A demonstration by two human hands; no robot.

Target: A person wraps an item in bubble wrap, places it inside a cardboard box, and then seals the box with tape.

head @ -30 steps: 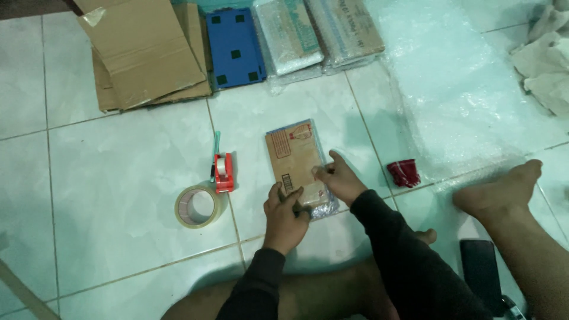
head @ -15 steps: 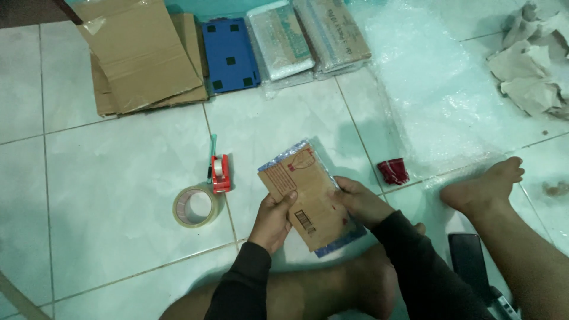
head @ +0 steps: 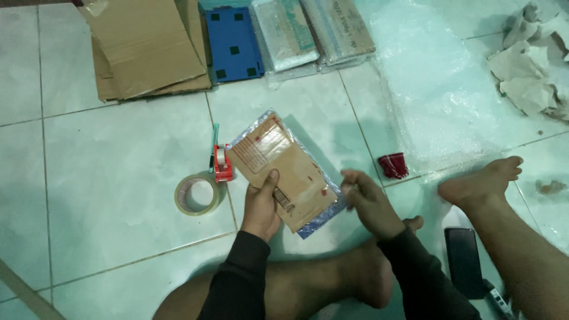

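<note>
The left hand grips a brown padded envelope by its lower edge, thumb pressed on its face, holding it tilted above the tiled floor. The right hand sits just beside the envelope's right edge, fingers loosely curled and grasping nothing visible. A tape roll and red dispenser lie near on the left.

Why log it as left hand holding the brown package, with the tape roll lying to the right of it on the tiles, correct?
Not quite. The head view shows the tape roll on the tiles to the left of the brown package, beside the red tape dispenser. The left hand does hold it.
</note>
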